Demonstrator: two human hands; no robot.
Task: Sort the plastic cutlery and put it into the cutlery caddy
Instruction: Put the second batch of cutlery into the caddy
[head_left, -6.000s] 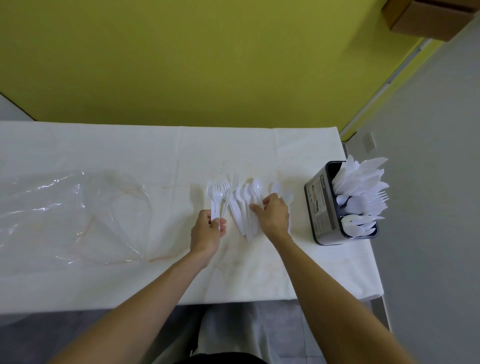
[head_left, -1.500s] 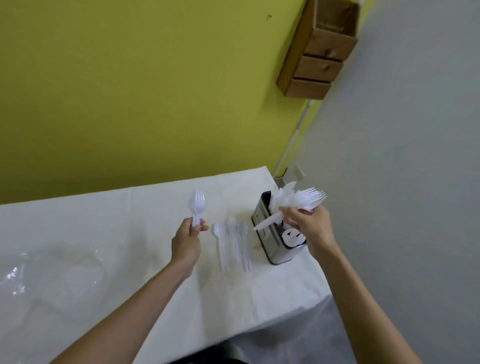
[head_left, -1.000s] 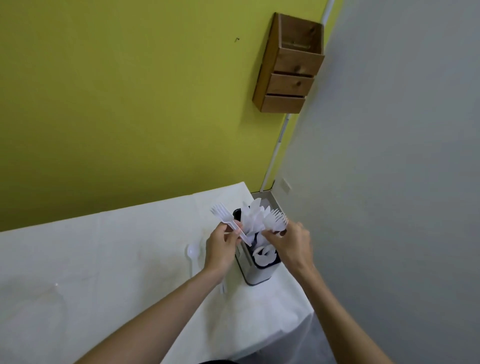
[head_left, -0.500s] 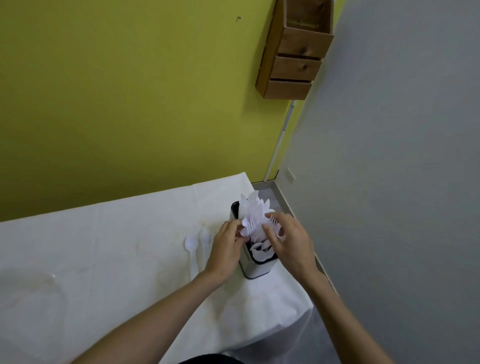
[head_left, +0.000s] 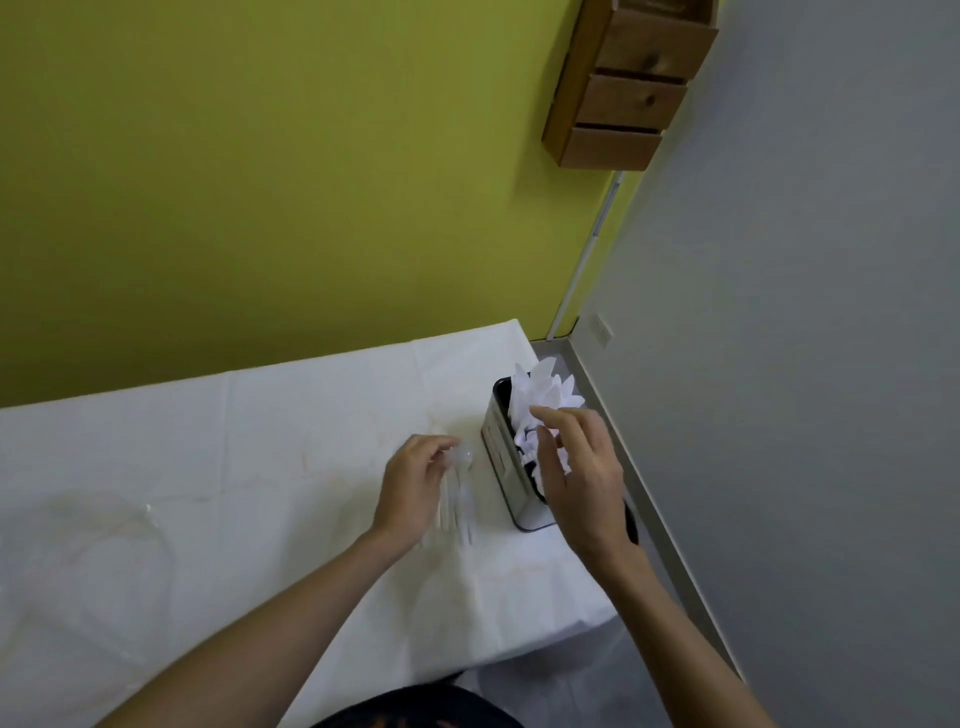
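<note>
Soft, even indoor light, no hard shadows. The white tabletop (head_left: 260, 467) nearly washes out, swallowing detail in the white cutlery (head_left: 540, 400). Wide-angle bending shows at the edges; slight motion blur on the hands.

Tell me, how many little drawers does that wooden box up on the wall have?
3 on the wooden box, stacked: top drawer, middle drawer, bottom drawer. The box runs off the picture's top edge, so more may be hidden.

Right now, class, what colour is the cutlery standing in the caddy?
White, seen best in the head view: cutlery in the caddy.
</note>
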